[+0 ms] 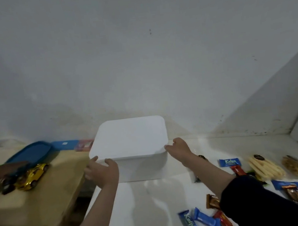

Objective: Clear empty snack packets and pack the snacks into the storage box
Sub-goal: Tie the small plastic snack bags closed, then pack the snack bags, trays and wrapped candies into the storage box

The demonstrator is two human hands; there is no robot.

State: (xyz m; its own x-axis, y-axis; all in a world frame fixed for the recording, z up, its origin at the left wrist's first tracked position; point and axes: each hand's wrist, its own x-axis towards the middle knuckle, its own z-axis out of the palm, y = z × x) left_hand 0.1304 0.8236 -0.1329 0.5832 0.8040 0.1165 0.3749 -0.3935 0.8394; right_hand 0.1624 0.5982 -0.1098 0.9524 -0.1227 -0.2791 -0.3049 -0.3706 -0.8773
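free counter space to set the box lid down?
Bare patch of white counter in front of the storage box, between the two forearms. Right of it is crowded with snack packets. The wooden side table has room near its front edge; toy cars fill its left.

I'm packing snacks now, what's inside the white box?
Cannot be seen: a white lid covers the storage box. The left hand and right hand grip the lid's corners.

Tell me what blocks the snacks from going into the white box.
The white lid sits closed on the storage box, with both hands, left and right, at its edges. The snacks lie outside, to the right.
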